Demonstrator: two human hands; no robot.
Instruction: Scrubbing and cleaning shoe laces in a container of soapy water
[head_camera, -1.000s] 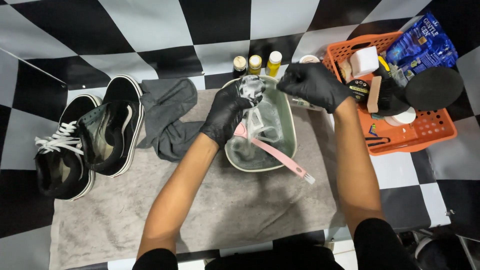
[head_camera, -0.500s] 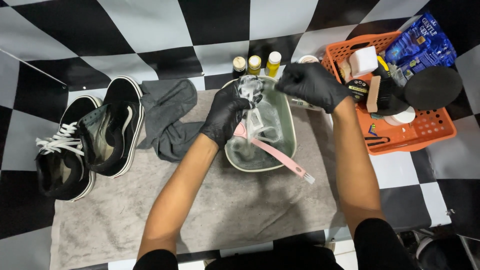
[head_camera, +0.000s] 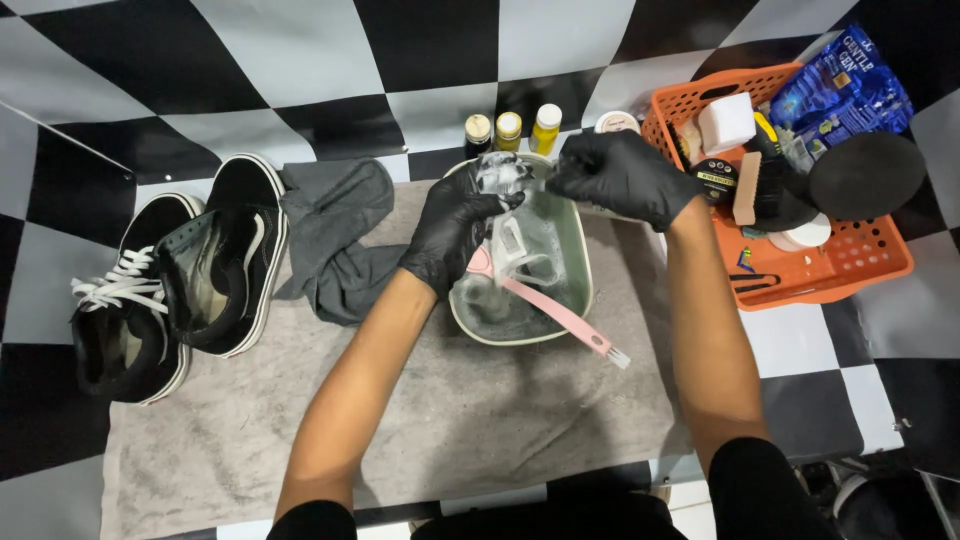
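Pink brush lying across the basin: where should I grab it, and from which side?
Probably take the pink brush by the middle of its long handle, coming from above on the right. The bristle end juts over the basin rim onto the grey towel, while the other end sits under the soapy laces and the left hand, so the near-right stretch is free. The right hand is closest.

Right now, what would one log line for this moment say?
left hand: black glove, gripping soapy white lace | right hand: black glove, pinching lace's other end | below: pale green basin, pink brush
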